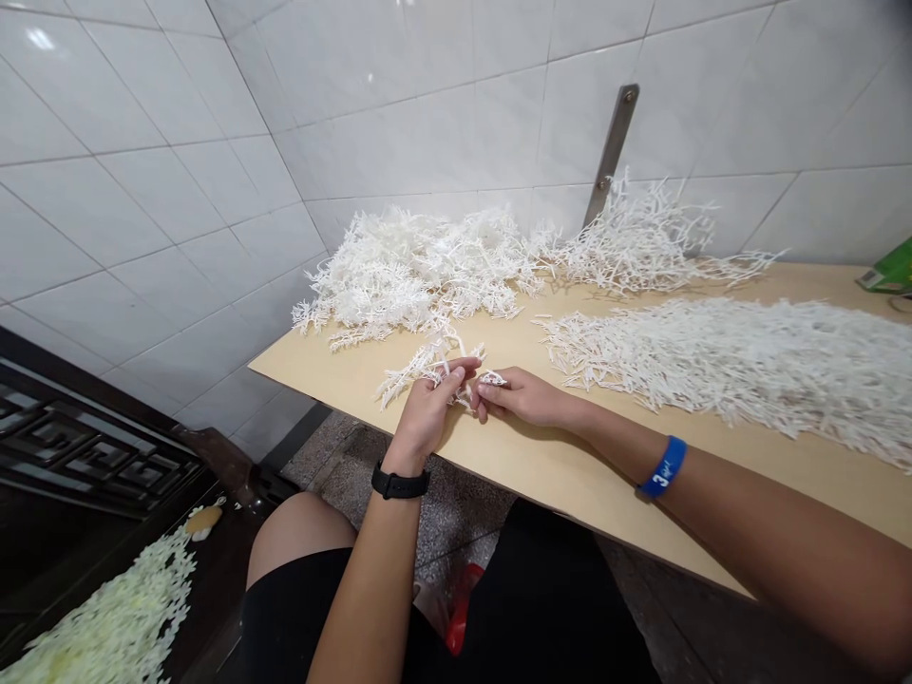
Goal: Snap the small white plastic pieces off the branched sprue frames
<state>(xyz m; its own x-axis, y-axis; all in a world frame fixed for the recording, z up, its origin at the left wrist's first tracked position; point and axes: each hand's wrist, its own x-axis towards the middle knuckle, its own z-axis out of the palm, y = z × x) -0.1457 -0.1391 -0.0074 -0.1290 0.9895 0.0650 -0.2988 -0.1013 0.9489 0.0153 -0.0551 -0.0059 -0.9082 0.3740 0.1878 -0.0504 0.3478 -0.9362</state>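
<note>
White branched sprigs, like plastic artificial twigs, are between my hands above the near edge of the table. My left hand [432, 407], with a black band at the wrist, is closed around the stem of a white branched sprig [420, 366] whose twigs spread to the left and upward. Close beside it, my right hand [519, 394] pinches a small white sprig piece [491, 378] between thumb and fingers. A blue band circles the right forearm. The fingers partly hide where the pieces meet, so I cannot tell whether they are joined.
A heap of bushy white sprigs [427, 266] lies behind my hands, with thinner white branches [641, 237] beside it. Many white stems [748, 356] spread along the right of the wooden table [570, 484]. Pale green-white pieces [121, 608] lie lower left; a metal bracket [613, 152] is wall-mounted.
</note>
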